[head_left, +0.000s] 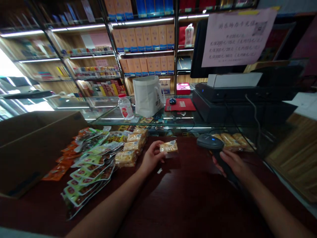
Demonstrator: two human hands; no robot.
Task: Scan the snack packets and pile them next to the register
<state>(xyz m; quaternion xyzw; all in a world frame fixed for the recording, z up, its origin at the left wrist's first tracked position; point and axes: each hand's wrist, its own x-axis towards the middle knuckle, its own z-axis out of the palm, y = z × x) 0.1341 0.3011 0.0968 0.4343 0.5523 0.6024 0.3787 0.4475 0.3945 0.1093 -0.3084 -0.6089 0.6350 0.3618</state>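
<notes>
My left hand (154, 156) grips a small clear-wrapped pack of pale crackers (168, 147) by its left end, above the dark red table. In my right hand (231, 162) is a black barcode scanner (210, 142), its head turned left and a blue light on top. The scanner partly hides a few more wrapped cracker packs (230, 141) behind it. Left of my left hand, several similar packs (126, 158) sit in a row. Beside them lie overlapping green snack pouches (86, 177) and orange packets (59, 165).
An open cardboard box (44, 142) stands at the left. Behind the table, a glass counter (111, 115) carries a bottle with a red cap (125, 107), a white bag (146, 97), a mouse (172, 101) on a red mat and a black cash drawer (237, 109). A cable hangs at the right.
</notes>
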